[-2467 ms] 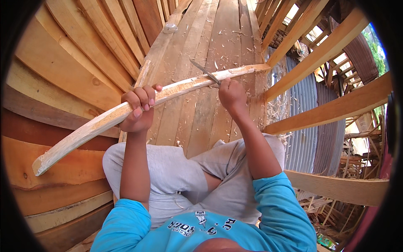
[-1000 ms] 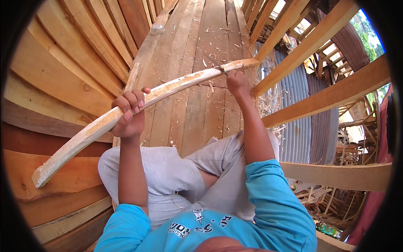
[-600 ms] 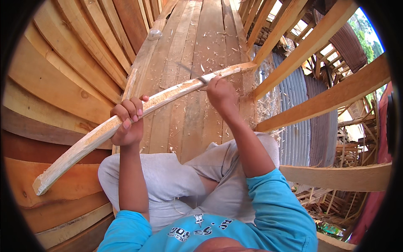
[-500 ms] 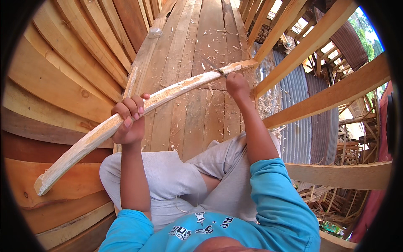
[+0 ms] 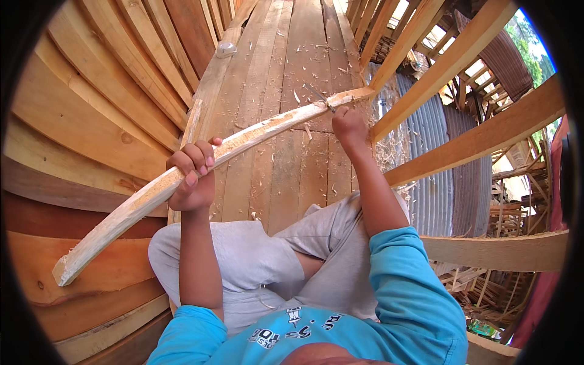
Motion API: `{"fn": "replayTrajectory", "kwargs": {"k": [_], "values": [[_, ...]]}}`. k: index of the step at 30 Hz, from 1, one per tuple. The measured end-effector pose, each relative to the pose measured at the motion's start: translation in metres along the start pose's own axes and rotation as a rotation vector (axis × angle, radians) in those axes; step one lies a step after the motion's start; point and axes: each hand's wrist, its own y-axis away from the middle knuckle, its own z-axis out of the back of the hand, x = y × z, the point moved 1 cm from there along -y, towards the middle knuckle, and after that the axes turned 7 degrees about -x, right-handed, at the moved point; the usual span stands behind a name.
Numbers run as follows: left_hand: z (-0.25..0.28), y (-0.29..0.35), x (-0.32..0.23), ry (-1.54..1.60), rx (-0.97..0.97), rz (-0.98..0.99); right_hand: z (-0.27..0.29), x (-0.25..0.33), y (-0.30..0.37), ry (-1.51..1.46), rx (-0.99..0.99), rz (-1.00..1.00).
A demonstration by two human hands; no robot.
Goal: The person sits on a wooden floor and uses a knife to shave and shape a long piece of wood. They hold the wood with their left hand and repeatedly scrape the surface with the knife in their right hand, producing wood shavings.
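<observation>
A long, slightly curved wooden pole (image 5: 261, 132) with pale shaved faces slants from the lower left up to the far right. My left hand (image 5: 193, 173) is wrapped around its nearer half, thumb beneath and fingers over the top. Close to the far end, my right hand (image 5: 350, 126) is closed on the handle of a knife (image 5: 316, 93). The thin blade lies across the pole and sticks out beyond it. My fist hides most of the handle. The pole's far tip meets a wooden rail post on the right.
Thin wood shavings (image 5: 309, 132) litter the plank floor (image 5: 258, 91). Stacked boards (image 5: 79, 140) line the left side. To the right are slanting wooden rails (image 5: 468, 137), with corrugated metal sheets (image 5: 429, 146) below. A small clear plastic container (image 5: 225, 50) sits on the far left planks.
The knife and my right hand have slid slightly right along the pole, toward its far end. My left hand keeps its grip; the whole view has shifted a little.
</observation>
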Motion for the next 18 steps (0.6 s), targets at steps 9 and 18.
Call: {"fn": "replayTrajectory", "kwargs": {"k": [9,18], "values": [[0.008,0.005,-0.006,-0.019,-0.027,-0.010,0.054,0.114,0.087,-0.084,0.365,0.141],[0.003,0.002,-0.002,-0.019,-0.017,-0.001,0.007,0.006,0.015,-0.119,0.042,-0.017]]}}
